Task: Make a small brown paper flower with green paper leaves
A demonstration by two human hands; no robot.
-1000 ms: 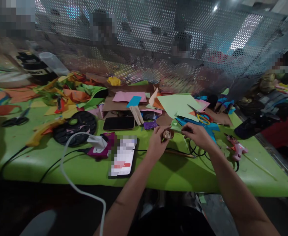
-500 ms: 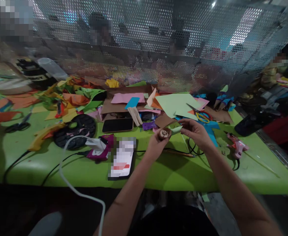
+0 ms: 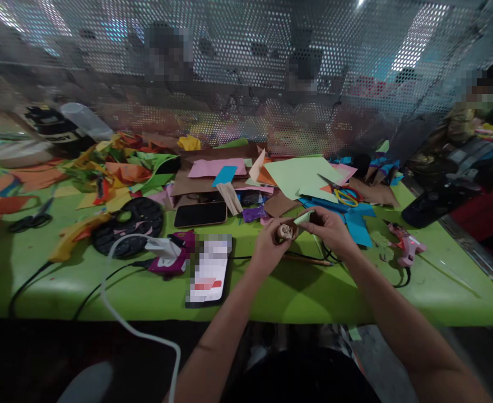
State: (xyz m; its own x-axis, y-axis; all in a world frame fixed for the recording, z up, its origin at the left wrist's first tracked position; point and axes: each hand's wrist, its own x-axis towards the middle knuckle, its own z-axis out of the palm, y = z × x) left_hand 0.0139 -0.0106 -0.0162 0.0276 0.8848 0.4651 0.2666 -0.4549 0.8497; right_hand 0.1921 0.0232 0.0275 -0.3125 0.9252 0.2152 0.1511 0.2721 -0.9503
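My left hand [image 3: 269,242] is closed around a small brown paper roll [image 3: 286,231], whose pale, crumpled-looking end faces me. In my right hand [image 3: 327,229], a small light green paper piece [image 3: 303,218] is pinched between thumb and fingers, close against the roll's upper right side. Whether the paper is stuck to the roll, I cannot tell. Below my hands a thin wooden stick [image 3: 309,259] and a black cable lie on the green table [image 3: 271,302]. Behind them are blue paper [image 3: 359,224] and scissors with yellow and red handles [image 3: 347,197].
Left of my hands lie a lit phone [image 3: 211,271], a dark phone [image 3: 200,214], a tissue pack [image 3: 168,254], a black round tray [image 3: 145,218] and a yellow glue gun [image 3: 78,236]. A pink glue gun [image 3: 408,246] rests at right. Coloured paper piles before a perforated metal screen [image 3: 238,84].
My right hand has moved slightly left and down, bringing the green paper closer to the brown roll. My left hand has shifted slightly right with the roll.
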